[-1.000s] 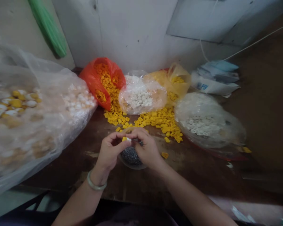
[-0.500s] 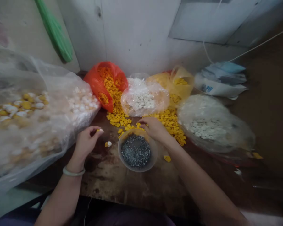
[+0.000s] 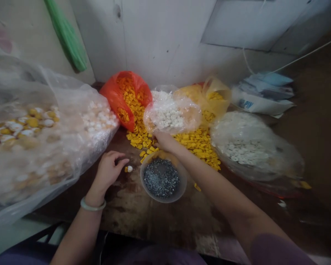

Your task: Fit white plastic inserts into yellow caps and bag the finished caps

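My left hand (image 3: 110, 171), with a pale bangle at its wrist, hovers over the brown table left of the bowl. Its thumb and forefinger are slightly apart and nothing shows between them. Just beyond the thumb lies a small yellow-and-white piece (image 3: 129, 169). My right hand (image 3: 165, 141) reaches past the bowl to the loose yellow pieces (image 3: 197, 143), close to a clear bag of white pieces (image 3: 169, 117). Its fingertips are mostly hidden, so I cannot make out what they hold. Between my arms stands a translucent bowl (image 3: 183, 184) of small, shiny dark bits (image 3: 161, 178).
A big clear bag (image 3: 60, 162) of yellow-and-white pieces fills the left side. Behind are a red bag (image 3: 109, 90) and a yellowish bag (image 3: 223, 97) of yellow pieces. Another clear bag of white pieces (image 3: 245, 151) and a stack of packets (image 3: 264, 99) stand right.
My right hand has moved left and farther back across the bowl's far side. The yellow-and-white piece in my left fingers no longer shows, and their pinch has loosened. The view has shifted slightly.
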The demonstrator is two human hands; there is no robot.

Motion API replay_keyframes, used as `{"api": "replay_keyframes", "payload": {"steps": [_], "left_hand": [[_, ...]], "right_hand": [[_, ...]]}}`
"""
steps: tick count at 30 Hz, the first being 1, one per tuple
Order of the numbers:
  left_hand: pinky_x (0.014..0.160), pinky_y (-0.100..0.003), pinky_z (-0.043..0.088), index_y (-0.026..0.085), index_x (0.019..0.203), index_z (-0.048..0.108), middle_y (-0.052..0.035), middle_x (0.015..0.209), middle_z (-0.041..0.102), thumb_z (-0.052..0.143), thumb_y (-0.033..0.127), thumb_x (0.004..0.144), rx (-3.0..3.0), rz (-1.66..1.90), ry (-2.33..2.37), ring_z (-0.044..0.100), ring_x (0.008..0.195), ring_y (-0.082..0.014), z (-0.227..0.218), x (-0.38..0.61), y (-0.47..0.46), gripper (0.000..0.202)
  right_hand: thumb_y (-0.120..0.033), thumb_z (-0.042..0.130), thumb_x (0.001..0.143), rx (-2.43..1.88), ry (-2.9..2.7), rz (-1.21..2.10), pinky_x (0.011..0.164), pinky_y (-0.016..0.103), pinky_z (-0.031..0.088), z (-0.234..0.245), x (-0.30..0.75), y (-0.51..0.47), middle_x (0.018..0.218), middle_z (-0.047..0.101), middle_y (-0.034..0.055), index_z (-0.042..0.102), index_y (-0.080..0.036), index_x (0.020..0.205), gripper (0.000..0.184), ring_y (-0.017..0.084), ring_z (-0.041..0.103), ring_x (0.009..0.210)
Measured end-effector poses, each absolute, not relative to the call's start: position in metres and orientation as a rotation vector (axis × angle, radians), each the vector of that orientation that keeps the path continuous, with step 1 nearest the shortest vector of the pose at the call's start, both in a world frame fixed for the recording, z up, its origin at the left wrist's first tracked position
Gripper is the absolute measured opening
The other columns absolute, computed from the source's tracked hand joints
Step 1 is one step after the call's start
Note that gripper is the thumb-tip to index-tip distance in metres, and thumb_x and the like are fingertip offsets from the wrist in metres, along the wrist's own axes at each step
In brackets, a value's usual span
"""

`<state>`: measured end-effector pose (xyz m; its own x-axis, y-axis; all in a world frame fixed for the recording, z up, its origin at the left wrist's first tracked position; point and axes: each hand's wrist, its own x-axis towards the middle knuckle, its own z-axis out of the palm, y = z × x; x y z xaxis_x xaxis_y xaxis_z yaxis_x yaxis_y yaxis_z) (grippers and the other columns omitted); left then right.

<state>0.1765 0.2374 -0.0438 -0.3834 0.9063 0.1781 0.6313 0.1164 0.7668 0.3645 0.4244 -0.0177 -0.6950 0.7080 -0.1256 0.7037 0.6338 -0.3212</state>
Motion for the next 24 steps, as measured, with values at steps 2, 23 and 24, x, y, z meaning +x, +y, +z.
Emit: {"api": "replay_keyframes", "payload": {"steps": [2,23,24], "left_hand": [[0.091,-0.042,0.048,0.02,0.09,0.076,-0.0097,0.097,0.072,0.066,0.038,0.078,1.474,1.332,2.023,0.064,0.094,-0.0269,-0.033,0.19,0.234,0.024],[0.06,-0.016,0.051,0.018,0.094,0.079,-0.0073,0.08,0.077,0.091,0.03,0.058,0.322,1.444,0.937,0.064,0.062,-0.0077,-0.011,0.26,0.214,0.04],[0.06,-0.016,0.051,0.018,0.094,0.079,-0.0075,0.082,0.077,0.09,0.03,0.059,0.315,1.452,0.914,0.064,0.062,-0.0077,-0.011,0.259,0.214,0.039]], "right_hand": [[-0.003,0.07,0.075,-1.192,-2.801,0.584,0.074,0.026,0.042,-0.012,0.366,0.42,0.094,0.071,0.0068,0.069,-0.015,0.09,0.019,0.02,0.062,0.089],[-0.007,0.064,0.082,-0.92,-2.663,0.854,0.082,0.034,0.048,-0.02,0.427,0.312,0.098,0.067,0.0077,0.066,-0.017,0.092,0.015,0.021,0.061,0.092],[-0.008,0.064,0.082,-0.955,-2.75,0.81,0.082,0.035,0.048,-0.027,0.428,0.31,0.097,0.067,0.009,0.067,-0.016,0.09,0.012,0.022,0.062,0.091]]}}
